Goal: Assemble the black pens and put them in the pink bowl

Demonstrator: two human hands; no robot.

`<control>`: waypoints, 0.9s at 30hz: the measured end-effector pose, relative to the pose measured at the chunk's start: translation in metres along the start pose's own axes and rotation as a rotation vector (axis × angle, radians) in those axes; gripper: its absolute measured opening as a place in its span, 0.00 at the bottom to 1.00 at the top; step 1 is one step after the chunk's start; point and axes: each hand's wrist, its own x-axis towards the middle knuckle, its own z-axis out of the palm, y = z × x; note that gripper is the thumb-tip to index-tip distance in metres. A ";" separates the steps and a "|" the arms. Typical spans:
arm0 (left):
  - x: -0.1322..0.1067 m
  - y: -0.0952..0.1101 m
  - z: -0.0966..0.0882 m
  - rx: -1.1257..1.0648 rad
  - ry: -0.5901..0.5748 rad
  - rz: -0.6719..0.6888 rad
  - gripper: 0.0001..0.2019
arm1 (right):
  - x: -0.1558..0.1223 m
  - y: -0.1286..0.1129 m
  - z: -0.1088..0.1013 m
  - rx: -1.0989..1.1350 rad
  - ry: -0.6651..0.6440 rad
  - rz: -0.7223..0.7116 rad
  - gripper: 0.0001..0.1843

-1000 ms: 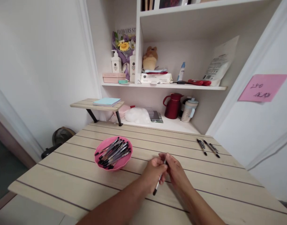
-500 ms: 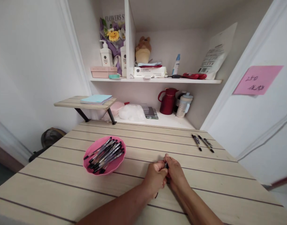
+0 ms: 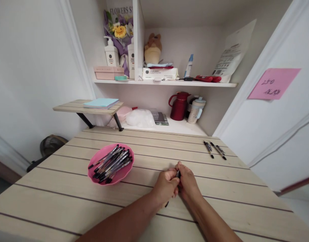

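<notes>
Close together over the middle of the wooden table, both hands are closed around a black pen (image 3: 178, 174). My left hand (image 3: 166, 185) wraps its fingers about it, with thumb and index finger pinching near the dark end. My right hand (image 3: 188, 179) touches the left and grips that same end, its thumb pointing up. Most of the pen is hidden by the fingers. A dark tip (image 3: 166, 204) shows below my left hand; I cannot tell if it belongs to the same pen. Left of the hands stands a pink bowl (image 3: 93, 160) heaped with many clear, black-capped pens (image 3: 113, 164).
Several pens (image 3: 215, 150) lie at the table's right rear. A small raised shelf (image 3: 76, 107) on black legs carries papers (image 3: 101, 103) at the back left. Behind the table, a cabinet holds a red jug (image 3: 179, 107), a cup (image 3: 196, 111) and a plastic bag (image 3: 140, 118).
The view has shifted slightly, so everything sits a little higher and mostly further left. Both hands keep hold of the pen in nearly the same pose.
</notes>
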 end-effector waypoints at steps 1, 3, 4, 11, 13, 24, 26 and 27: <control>0.001 -0.001 -0.001 0.006 0.011 -0.011 0.13 | -0.002 -0.001 0.001 -0.002 -0.022 0.021 0.20; 0.001 -0.002 -0.004 0.027 0.036 -0.056 0.12 | -0.005 -0.003 0.002 0.026 -0.044 0.031 0.20; 0.002 -0.003 -0.005 0.042 0.049 -0.076 0.12 | -0.006 -0.003 0.003 0.057 -0.048 0.017 0.20; -0.002 -0.007 0.000 -0.030 0.028 -0.091 0.10 | -0.004 -0.001 0.003 0.125 -0.025 -0.074 0.20; -0.004 -0.005 0.003 -0.055 0.015 -0.105 0.10 | -0.001 -0.002 0.001 0.129 -0.028 -0.094 0.18; -0.014 -0.003 -0.003 -0.190 -0.147 -0.155 0.17 | 0.028 -0.019 -0.032 0.539 -0.098 -0.101 0.12; -0.013 -0.004 -0.004 -0.199 -0.114 -0.146 0.18 | 0.030 -0.024 -0.037 0.485 -0.062 -0.121 0.12; -0.012 -0.004 -0.005 -0.205 -0.093 -0.139 0.18 | 0.029 -0.024 -0.037 0.422 -0.061 -0.104 0.12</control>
